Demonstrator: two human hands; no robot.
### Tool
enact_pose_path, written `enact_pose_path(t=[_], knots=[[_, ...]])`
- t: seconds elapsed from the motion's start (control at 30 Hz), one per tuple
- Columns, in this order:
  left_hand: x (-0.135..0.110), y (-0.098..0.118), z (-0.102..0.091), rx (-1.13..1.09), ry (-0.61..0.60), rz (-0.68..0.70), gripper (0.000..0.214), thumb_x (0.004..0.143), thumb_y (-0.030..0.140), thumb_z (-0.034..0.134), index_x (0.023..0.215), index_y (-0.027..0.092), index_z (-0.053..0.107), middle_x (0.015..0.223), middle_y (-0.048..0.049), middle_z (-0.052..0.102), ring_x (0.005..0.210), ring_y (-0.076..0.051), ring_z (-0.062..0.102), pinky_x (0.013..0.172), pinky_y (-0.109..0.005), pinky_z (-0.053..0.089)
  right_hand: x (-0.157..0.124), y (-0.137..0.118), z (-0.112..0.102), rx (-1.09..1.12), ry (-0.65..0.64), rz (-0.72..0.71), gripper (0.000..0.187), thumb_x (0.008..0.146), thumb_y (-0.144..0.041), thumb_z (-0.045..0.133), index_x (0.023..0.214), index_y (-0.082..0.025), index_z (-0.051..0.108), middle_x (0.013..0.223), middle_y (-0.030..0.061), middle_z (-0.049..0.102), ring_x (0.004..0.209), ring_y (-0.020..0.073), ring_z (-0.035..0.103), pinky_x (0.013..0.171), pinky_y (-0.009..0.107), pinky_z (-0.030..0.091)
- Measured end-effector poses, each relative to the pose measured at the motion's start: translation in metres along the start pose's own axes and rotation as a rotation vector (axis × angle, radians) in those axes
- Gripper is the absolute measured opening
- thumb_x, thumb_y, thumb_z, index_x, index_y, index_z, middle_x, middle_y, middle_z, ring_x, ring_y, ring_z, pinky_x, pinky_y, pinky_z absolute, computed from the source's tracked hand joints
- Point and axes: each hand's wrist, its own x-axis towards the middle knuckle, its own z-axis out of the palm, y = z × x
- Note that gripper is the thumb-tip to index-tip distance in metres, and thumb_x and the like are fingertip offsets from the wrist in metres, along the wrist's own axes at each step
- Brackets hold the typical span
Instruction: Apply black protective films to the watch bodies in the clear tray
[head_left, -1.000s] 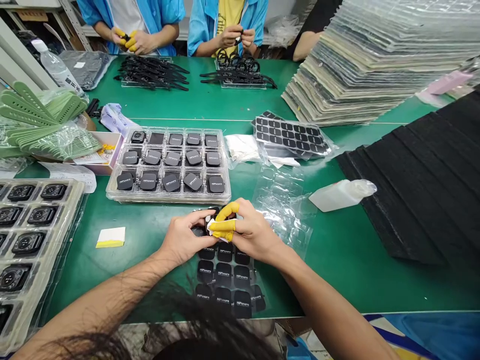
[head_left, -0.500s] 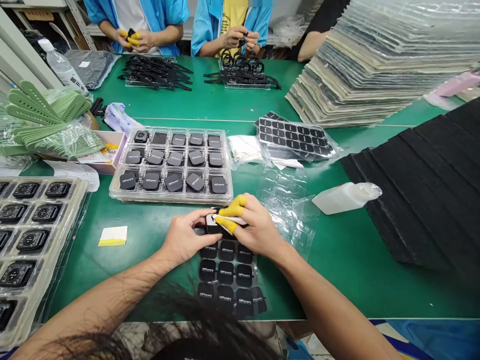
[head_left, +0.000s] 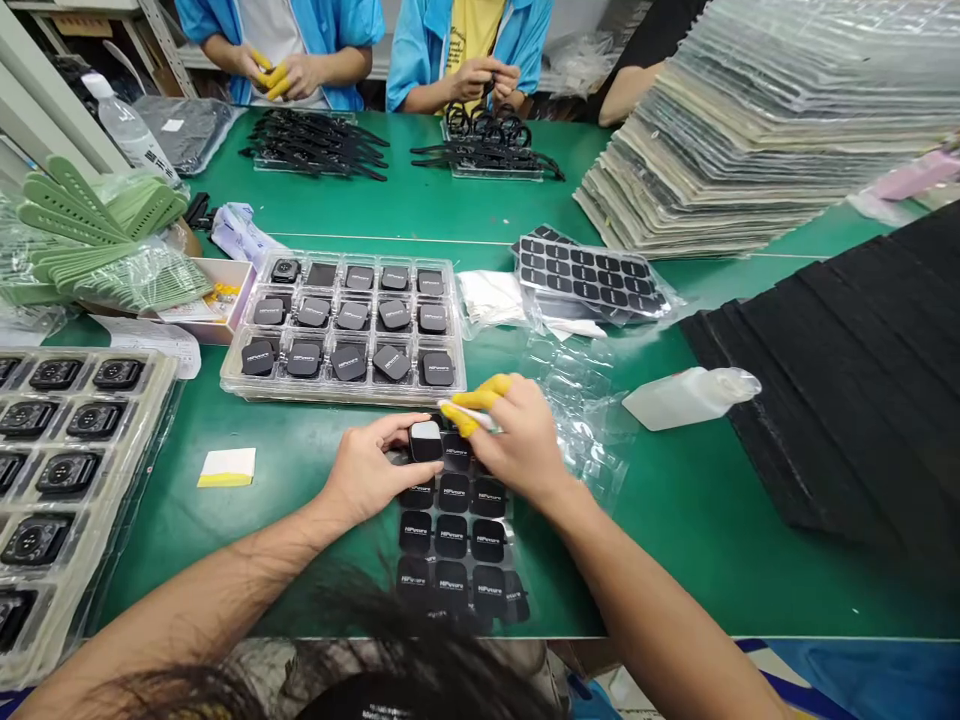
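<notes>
My left hand (head_left: 365,472) holds a black square smartwatch body (head_left: 426,441) between thumb and fingers, its glossy face up and reflecting light. Just to the right, my right hand (head_left: 523,442) pinches a folded white wipe (head_left: 474,414). Yellow finger cots cover some of its fingertips. The wipe is apart from the watch face. Under both hands lies a sheet of black square stickers (head_left: 451,538) with white lettering. Beyond them stands a clear tray (head_left: 341,395) of watches, most topped with lettered black squares.
A second tray of watches (head_left: 60,470) stands at left. White wipes (head_left: 491,298), more sticker sheets (head_left: 592,272) and a white bottle (head_left: 686,397) lie to the right. A tall tray stack (head_left: 720,140) and black board (head_left: 840,380) flank them. Two co-workers (head_left: 289,70) sit opposite.
My right hand has lifted the wipe off the watch face and moved slightly up and right. My left hand keeps the watch in nearly the same place, its face now uncovered.
</notes>
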Motion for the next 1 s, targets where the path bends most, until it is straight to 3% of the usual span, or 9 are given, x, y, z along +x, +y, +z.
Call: enact_pose_path(t=[0.1, 0.23, 0.4, 0.53, 0.67, 0.73, 0.8, 0.9, 1.0], knots=[[0.0, 0.0, 0.001, 0.015, 0.008, -0.004, 0.056, 0.074, 0.026, 0.09, 0.128, 0.017, 0.081, 0.103, -0.0072, 0.087, 0.095, -0.027, 0.083, 0.095, -0.04, 0.068, -0.001, -0.004, -0.003, 0.086, 0.028, -0.009, 0.005, 0.102, -0.027, 0.074, 0.099, -0.025, 0.076, 0.088, 0.0055, 0.076, 0.079, 0.0235, 0.065, 0.073, 0.042, 0.05], [-0.002, 0.001, 0.001, 0.053, 0.009, 0.029, 0.052, 0.071, 0.024, 0.088, 0.122, 0.018, 0.083, 0.109, -0.0079, 0.088, 0.1, -0.029, 0.084, 0.099, -0.042, 0.067, -0.003, -0.01, 0.001, 0.099, -0.073, -0.095, 0.012, 0.105, -0.03, 0.068, 0.099, -0.023, 0.075, 0.088, 0.0053, 0.076, 0.08, 0.0223, 0.067, 0.072, 0.04, 0.051], [-0.001, 0.002, 0.001, -0.032, 0.017, -0.028, 0.055, 0.074, 0.029, 0.09, 0.126, 0.015, 0.08, 0.104, -0.0099, 0.088, 0.098, -0.03, 0.084, 0.095, -0.043, 0.069, -0.002, -0.011, 0.001, -0.014, 0.063, -0.012, 0.005, 0.101, -0.024, 0.073, 0.096, -0.023, 0.074, 0.088, 0.0063, 0.077, 0.079, 0.0236, 0.066, 0.072, 0.041, 0.049], [-0.001, 0.001, 0.001, -0.016, 0.029, 0.026, 0.052, 0.072, 0.023, 0.089, 0.123, 0.016, 0.081, 0.108, -0.0094, 0.088, 0.099, -0.029, 0.085, 0.096, -0.04, 0.069, -0.001, -0.011, 0.0, 0.081, -0.018, -0.061, 0.005, 0.102, -0.023, 0.072, 0.098, -0.022, 0.073, 0.086, 0.005, 0.075, 0.078, 0.0216, 0.066, 0.071, 0.039, 0.05], [-0.003, 0.0, 0.0, 0.038, 0.095, 0.119, 0.047, 0.076, 0.028, 0.092, 0.121, 0.019, 0.082, 0.101, -0.0063, 0.088, 0.09, -0.025, 0.085, 0.087, -0.035, 0.071, -0.015, 0.01, -0.028, -0.245, 0.06, 0.119, 0.011, 0.101, -0.03, 0.071, 0.101, -0.022, 0.079, 0.106, 0.0141, 0.076, 0.098, 0.0317, 0.065, 0.085, 0.049, 0.053], [-0.004, -0.001, -0.001, 0.11, 0.137, 0.208, 0.045, 0.077, 0.027, 0.092, 0.12, 0.021, 0.084, 0.102, -0.0044, 0.088, 0.087, -0.024, 0.084, 0.084, -0.033, 0.071, -0.031, 0.017, -0.042, -0.203, 0.097, 0.217, 0.019, 0.101, -0.036, 0.072, 0.115, -0.026, 0.079, 0.125, 0.0146, 0.074, 0.116, 0.0361, 0.065, 0.099, 0.058, 0.053], [-0.005, -0.003, -0.002, 0.18, 0.166, 0.314, 0.042, 0.078, 0.026, 0.092, 0.119, 0.022, 0.085, 0.103, -0.0037, 0.088, 0.083, -0.022, 0.083, 0.084, -0.032, 0.072, -0.048, 0.017, -0.047, -0.002, 0.035, 0.311, 0.032, 0.097, -0.041, 0.076, 0.128, -0.032, 0.075, 0.131, 0.0107, 0.074, 0.122, 0.0352, 0.067, 0.104, 0.058, 0.055], [-0.004, -0.004, -0.003, 0.257, 0.195, 0.445, 0.039, 0.081, 0.028, 0.092, 0.119, 0.021, 0.085, 0.103, -0.0034, 0.088, 0.079, -0.02, 0.083, 0.082, -0.031, 0.073, -0.063, 0.01, -0.037, 0.235, -0.063, 0.476, 0.037, 0.092, -0.043, 0.08, 0.127, -0.033, 0.075, 0.113, 0.0055, 0.078, 0.101, 0.0296, 0.075, 0.088, 0.047, 0.063], [-0.003, -0.004, -0.004, 0.301, 0.218, 0.521, 0.038, 0.083, 0.028, 0.091, 0.12, 0.021, 0.084, 0.102, -0.0027, 0.088, 0.076, -0.018, 0.082, 0.079, -0.029, 0.073, -0.064, 0.006, -0.025, 0.268, -0.027, 0.546, 0.027, 0.092, -0.039, 0.079, 0.117, -0.029, 0.079, 0.102, 0.0045, 0.079, 0.087, 0.0248, 0.073, 0.083, 0.043, 0.061]])
